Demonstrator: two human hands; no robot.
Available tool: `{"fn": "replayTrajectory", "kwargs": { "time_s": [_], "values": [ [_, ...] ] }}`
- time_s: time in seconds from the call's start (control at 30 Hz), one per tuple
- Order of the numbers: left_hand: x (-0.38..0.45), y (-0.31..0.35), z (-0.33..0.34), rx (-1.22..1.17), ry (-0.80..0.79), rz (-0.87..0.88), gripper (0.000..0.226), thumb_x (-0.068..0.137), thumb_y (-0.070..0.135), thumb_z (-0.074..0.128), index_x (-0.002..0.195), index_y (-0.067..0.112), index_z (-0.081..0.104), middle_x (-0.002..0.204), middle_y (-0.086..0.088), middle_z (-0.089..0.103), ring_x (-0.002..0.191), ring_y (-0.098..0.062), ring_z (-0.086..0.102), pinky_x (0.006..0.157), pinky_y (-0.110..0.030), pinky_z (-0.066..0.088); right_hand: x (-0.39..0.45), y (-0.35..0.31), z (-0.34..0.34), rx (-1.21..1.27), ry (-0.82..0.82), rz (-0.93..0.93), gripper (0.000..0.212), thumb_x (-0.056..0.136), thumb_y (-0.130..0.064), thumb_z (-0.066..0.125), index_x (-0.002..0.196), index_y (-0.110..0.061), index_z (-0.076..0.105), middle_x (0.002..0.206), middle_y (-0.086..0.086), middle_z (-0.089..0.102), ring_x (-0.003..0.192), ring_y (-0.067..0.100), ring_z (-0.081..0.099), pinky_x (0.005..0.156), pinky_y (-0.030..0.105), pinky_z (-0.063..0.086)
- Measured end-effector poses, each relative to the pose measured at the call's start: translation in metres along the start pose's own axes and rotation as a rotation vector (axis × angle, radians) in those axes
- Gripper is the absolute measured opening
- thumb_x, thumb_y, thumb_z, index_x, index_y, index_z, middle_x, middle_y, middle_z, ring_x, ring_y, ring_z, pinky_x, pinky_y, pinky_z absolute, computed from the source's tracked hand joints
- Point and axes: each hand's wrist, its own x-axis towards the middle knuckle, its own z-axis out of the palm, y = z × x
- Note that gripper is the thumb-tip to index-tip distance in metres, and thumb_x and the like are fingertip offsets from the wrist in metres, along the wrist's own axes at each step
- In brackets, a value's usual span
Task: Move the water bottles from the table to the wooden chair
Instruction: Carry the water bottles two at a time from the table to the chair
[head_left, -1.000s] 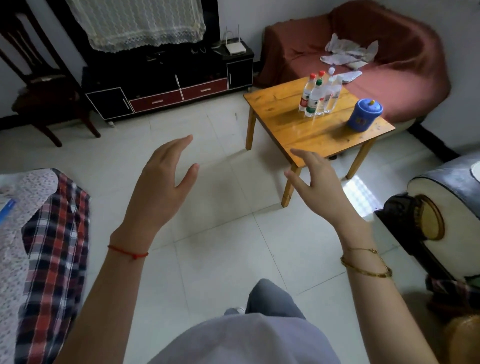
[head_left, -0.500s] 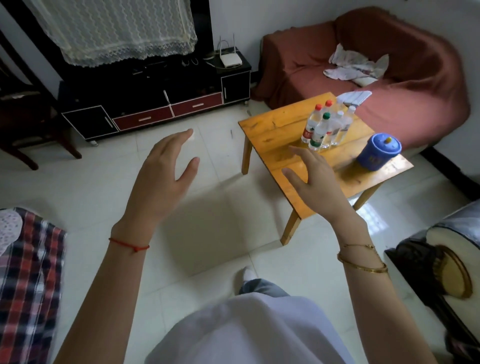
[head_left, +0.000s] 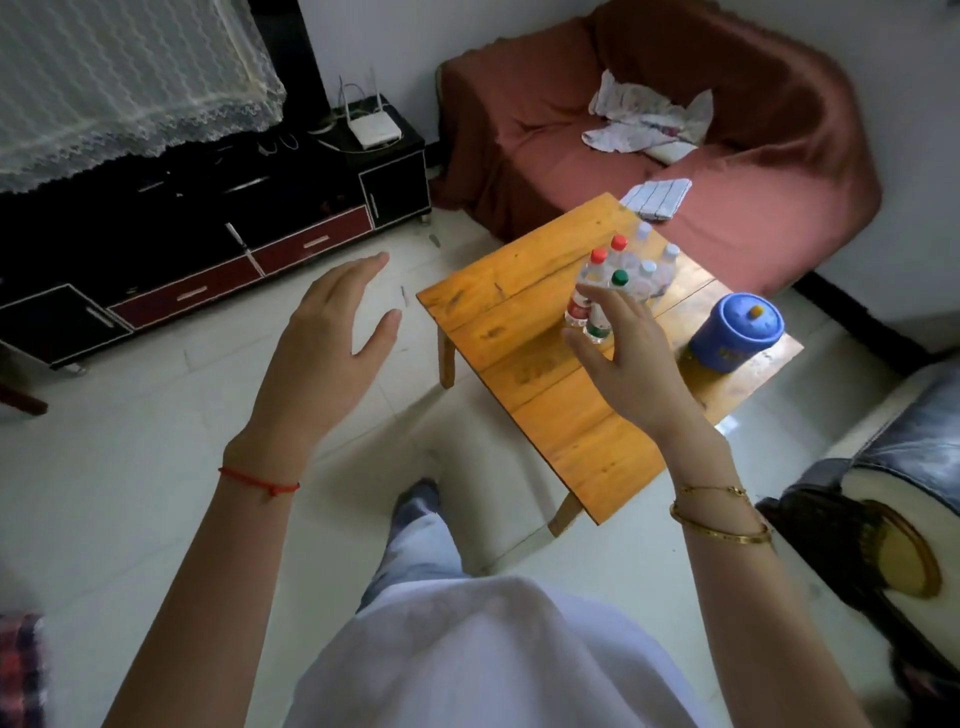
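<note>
Head view: water bottles stood clustered upright on the far part of the wooden table, caps red, green and pale. Clear thin plastic, smooth, likely slippery and light; best taken round the mid-body, below the cap. Right hand hovered spread open just in front of the near bottles, contact unclear. Left hand was open over the glossy tiled floor, holding nothing. A blue lidded tub sat right of the bottles. The wooden chair was not visible.
</note>
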Motion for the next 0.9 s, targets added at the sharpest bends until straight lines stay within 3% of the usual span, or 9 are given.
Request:
{"fn": "replayTrajectory", "kwargs": {
  "time_s": [0.13, 0.3, 0.5, 0.67, 0.8, 0.9],
  "values": [
    [0.082, -0.031, 0.019, -0.056, -0.075, 0.073, 0.050, 0.096, 0.031, 0.050, 0.143, 0.021, 0.037, 0.145, 0.000, 0.044, 0.135, -0.011, 0.037, 0.107, -0.019, 0.027, 0.053, 0.005, 0.014, 0.004, 0.064, 0.110, 0.049, 0.095, -0.036, 0.051, 0.139, -0.020, 0.040, 0.142, 0.002, 0.045, 0.130, 0.018, 0.041, 0.103, 0.028, 0.034],
    [0.188, -0.067, 0.037, -0.103, -0.203, 0.239, 0.050, 0.095, 0.031, 0.050, 0.142, 0.022, 0.038, 0.143, 0.000, 0.046, 0.134, -0.013, 0.040, 0.110, -0.029, 0.033, 0.116, 0.004, 0.033, 0.040, 0.182, 0.265, 0.048, 0.094, -0.036, 0.052, 0.139, -0.022, 0.040, 0.143, 0.000, 0.045, 0.133, 0.019, 0.038, 0.108, 0.038, 0.037],
    [0.286, -0.085, 0.061, -0.152, -0.334, 0.421, 0.049, 0.095, 0.031, 0.050, 0.143, 0.021, 0.038, 0.143, 0.001, 0.046, 0.132, -0.013, 0.041, 0.109, -0.030, 0.035, 0.169, 0.007, 0.054, 0.015, 0.311, 0.433, 0.047, 0.093, -0.035, 0.055, 0.137, -0.021, 0.042, 0.138, 0.000, 0.050, 0.128, 0.015, 0.042, 0.103, 0.030, 0.038],
    [0.333, -0.080, 0.092, -0.197, -0.425, 0.540, 0.049, 0.096, 0.030, 0.050, 0.142, 0.019, 0.039, 0.142, -0.001, 0.047, 0.132, -0.013, 0.042, 0.109, -0.031, 0.036, 0.182, 0.018, 0.064, -0.012, 0.370, 0.559, 0.047, 0.092, -0.037, 0.055, 0.135, -0.022, 0.043, 0.135, -0.001, 0.051, 0.126, 0.016, 0.045, 0.104, 0.033, 0.041],
    [0.351, -0.067, 0.119, -0.213, -0.477, 0.605, 0.049, 0.095, 0.027, 0.051, 0.142, 0.017, 0.040, 0.141, -0.001, 0.048, 0.131, -0.013, 0.042, 0.107, -0.023, 0.033, 0.180, 0.031, 0.066, -0.027, 0.383, 0.667, 0.050, 0.092, -0.033, 0.056, 0.138, -0.021, 0.041, 0.139, 0.000, 0.049, 0.129, 0.015, 0.042, 0.101, 0.024, 0.033],
    [0.358, -0.057, 0.138, -0.203, -0.510, 0.629, 0.051, 0.096, 0.029, 0.051, 0.143, 0.019, 0.037, 0.142, -0.001, 0.046, 0.132, -0.014, 0.041, 0.109, -0.028, 0.034, 0.178, 0.046, 0.066, -0.049, 0.395, 0.702, 0.050, 0.092, -0.032, 0.056, 0.138, -0.018, 0.042, 0.139, 0.002, 0.050, 0.130, 0.017, 0.042, 0.101, 0.023, 0.032]
  ]
}}
